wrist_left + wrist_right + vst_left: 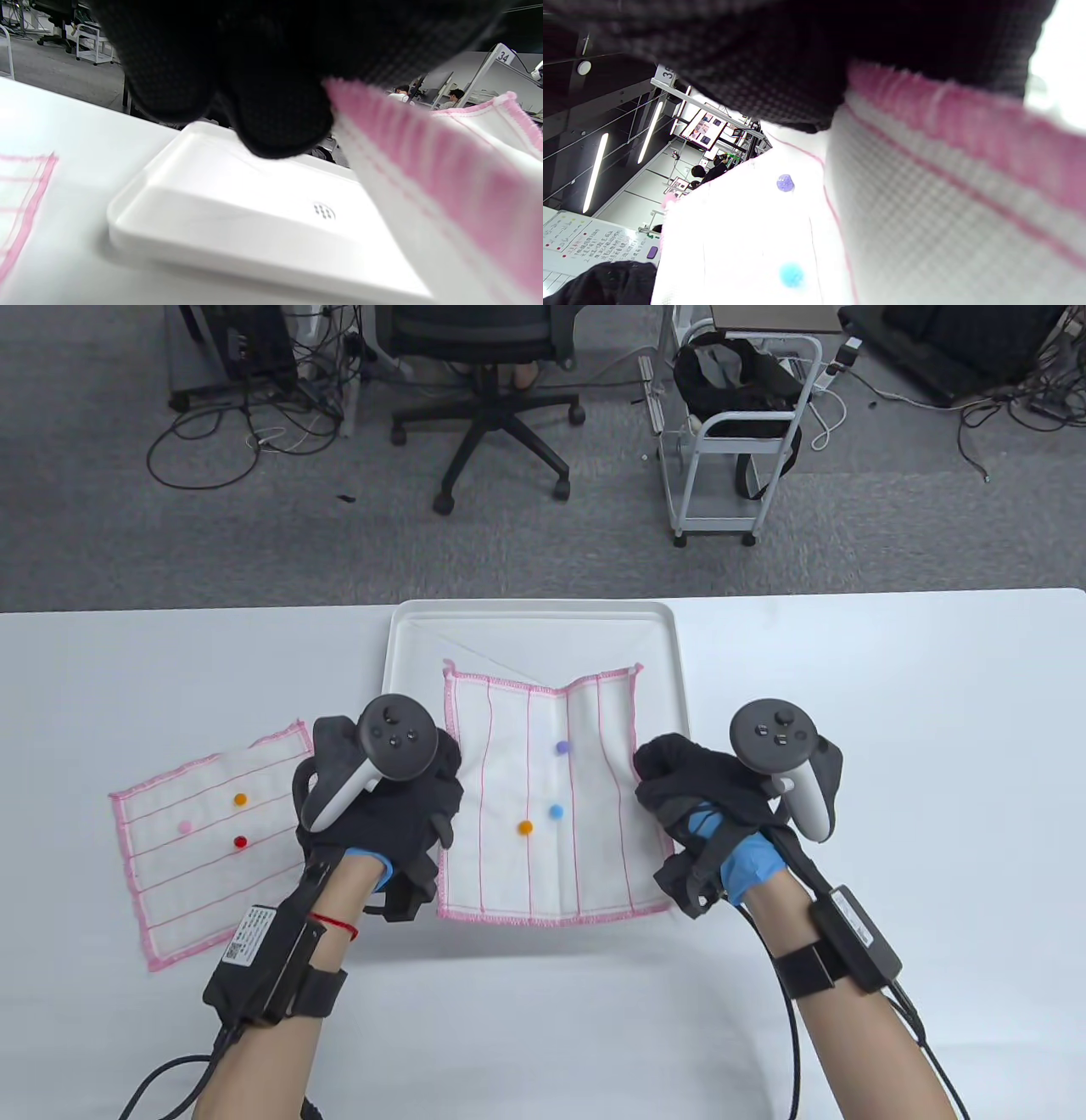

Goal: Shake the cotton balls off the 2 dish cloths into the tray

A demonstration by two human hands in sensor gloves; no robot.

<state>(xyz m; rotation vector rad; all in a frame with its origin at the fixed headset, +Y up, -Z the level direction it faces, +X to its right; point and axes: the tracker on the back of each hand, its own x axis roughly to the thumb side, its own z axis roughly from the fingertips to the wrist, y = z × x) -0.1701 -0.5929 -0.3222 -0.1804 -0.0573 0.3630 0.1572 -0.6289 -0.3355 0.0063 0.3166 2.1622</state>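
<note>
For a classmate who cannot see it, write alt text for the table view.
Two gloved hands, left and right, hold a pink-edged cloth by its sides over a white tray, three cotton balls on it. A second cloth with three balls lies flat on the table, left.

Your left hand (373,806) and right hand (721,806) wear black mesh gloves over blue ones. Each carries a dark grey tracker with a white handle. Black boxes with cables are strapped on your bare forearms. A red string circles your left wrist.
</note>
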